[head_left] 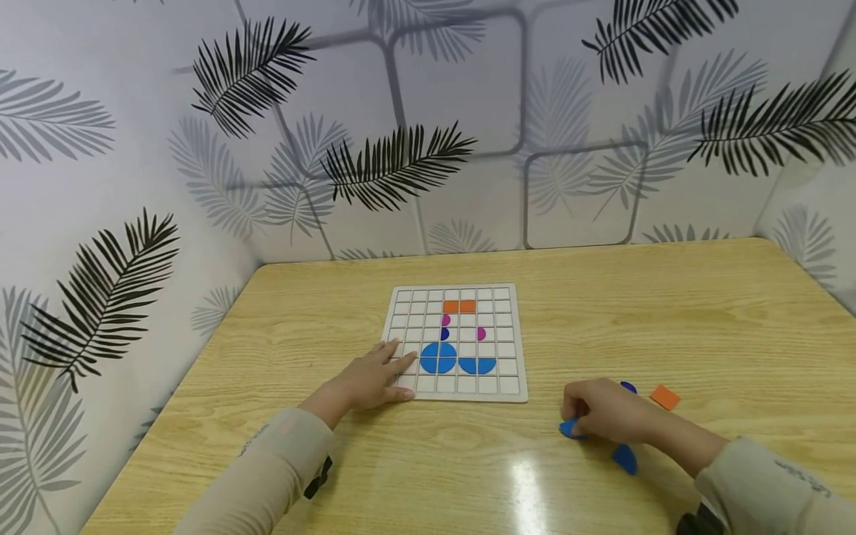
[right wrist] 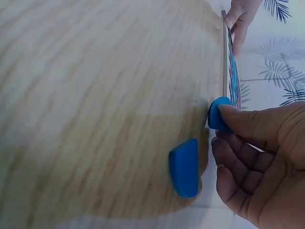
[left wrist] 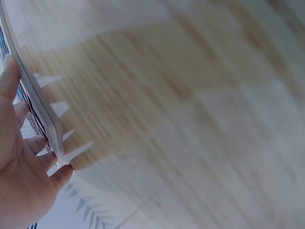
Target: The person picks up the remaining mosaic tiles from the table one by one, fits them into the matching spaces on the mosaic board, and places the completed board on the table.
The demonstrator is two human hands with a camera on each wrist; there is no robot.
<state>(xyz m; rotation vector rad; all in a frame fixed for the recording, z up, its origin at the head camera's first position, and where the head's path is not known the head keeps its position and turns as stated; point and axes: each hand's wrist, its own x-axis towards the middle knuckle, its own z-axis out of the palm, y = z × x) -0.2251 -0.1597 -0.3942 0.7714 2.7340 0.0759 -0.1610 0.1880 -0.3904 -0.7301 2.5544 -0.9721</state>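
A white gridded board (head_left: 498,394) lies on the table. My left hand (head_left: 376,375) rests with spread fingers on its left edge; the left wrist view shows the fingertips (left wrist: 62,174) along the board's side. Blue quarter pieces form a circle (head_left: 438,357) on the grid, with a blue half circle (head_left: 477,366) beside it. Above them are two orange squares (head_left: 459,306), two magenta half circles (head_left: 481,334) and a dark blue one (head_left: 444,334). To the right of the board, my right hand (head_left: 608,410) pinches a blue quarter-circle piece (right wrist: 217,114) between thumb and fingers, low over the table.
Loose pieces lie around my right hand: a blue quarter circle (head_left: 625,459) under the wrist, a dark blue piece (head_left: 628,387) partly hidden behind the hand, and an orange square (head_left: 665,397). The wooden table (head_left: 321,305) meets a leaf-patterned wall (head_left: 468,200) at the back.
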